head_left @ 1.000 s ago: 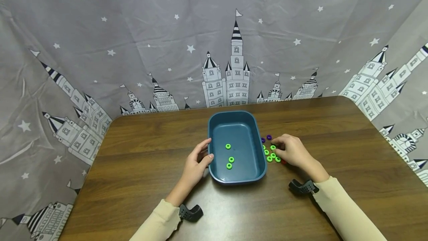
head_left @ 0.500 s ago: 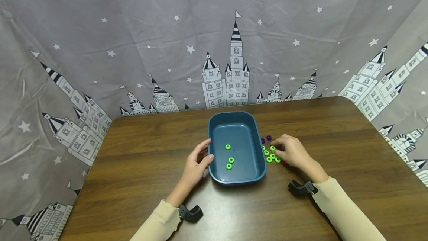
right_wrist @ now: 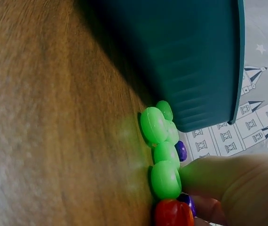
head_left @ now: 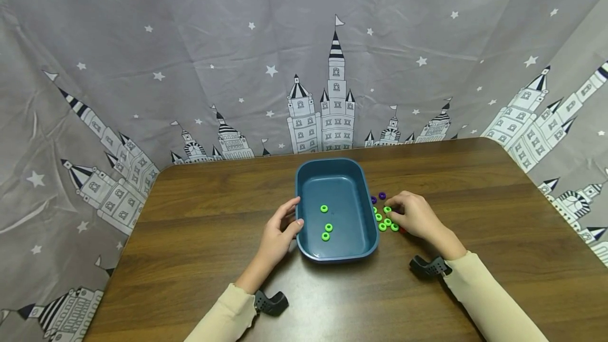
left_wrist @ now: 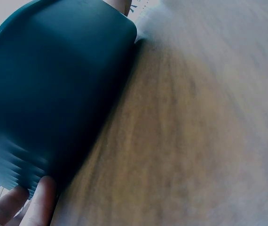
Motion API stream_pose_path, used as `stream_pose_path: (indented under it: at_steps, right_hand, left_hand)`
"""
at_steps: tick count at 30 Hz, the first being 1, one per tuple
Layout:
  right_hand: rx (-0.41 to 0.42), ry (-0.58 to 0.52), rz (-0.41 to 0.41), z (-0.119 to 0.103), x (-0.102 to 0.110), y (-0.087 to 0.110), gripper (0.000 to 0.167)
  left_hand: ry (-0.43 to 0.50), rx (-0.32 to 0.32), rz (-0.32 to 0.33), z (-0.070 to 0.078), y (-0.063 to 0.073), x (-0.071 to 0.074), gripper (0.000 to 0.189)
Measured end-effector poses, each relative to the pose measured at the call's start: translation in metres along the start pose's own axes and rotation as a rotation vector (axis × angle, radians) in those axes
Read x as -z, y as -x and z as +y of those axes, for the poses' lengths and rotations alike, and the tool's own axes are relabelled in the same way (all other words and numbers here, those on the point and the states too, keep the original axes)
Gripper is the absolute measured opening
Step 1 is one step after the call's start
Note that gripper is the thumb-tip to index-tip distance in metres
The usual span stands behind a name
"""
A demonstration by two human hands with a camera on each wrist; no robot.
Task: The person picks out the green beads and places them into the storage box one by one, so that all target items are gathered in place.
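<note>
A dark blue plastic bin stands mid-table with 3 green rings on its floor. My left hand grips its left side, the thumb at the rim; in the left wrist view the fingers touch the ribbed outer wall of the bin. Right of the bin, my right hand pinches a green ring between thumb and index finger. Several more green rings lie close by, with purple rings behind them. A red bead, mostly covered from above, shows beneath my right hand.
The brown wooden table reaches back to a grey curtain printed with castles and stars. The bin's right wall stands right beside the loose rings and partly hides some of them.
My right index finger has come slightly closer to the green ring near the thumb. The left hand, the bin and the rings in it stay put.
</note>
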State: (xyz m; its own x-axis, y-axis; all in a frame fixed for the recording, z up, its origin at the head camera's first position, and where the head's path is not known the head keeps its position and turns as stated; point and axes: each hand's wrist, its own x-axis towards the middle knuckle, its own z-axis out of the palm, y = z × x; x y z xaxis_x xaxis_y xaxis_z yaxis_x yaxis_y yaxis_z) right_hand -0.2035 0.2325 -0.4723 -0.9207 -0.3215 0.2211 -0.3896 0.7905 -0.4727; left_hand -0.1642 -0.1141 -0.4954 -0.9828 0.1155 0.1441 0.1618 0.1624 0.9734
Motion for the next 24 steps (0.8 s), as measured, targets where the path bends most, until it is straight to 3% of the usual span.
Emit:
stream_pose_path:
  at_steps: [24]
  right_hand:
    - [-0.023, -0.026, 0.015, -0.0030, 0.0028, -0.0017, 0.013]
  left_hand:
    - [-0.002, 0.010, -0.002, -0.0002, -0.0003, -0.0002, 0.052]
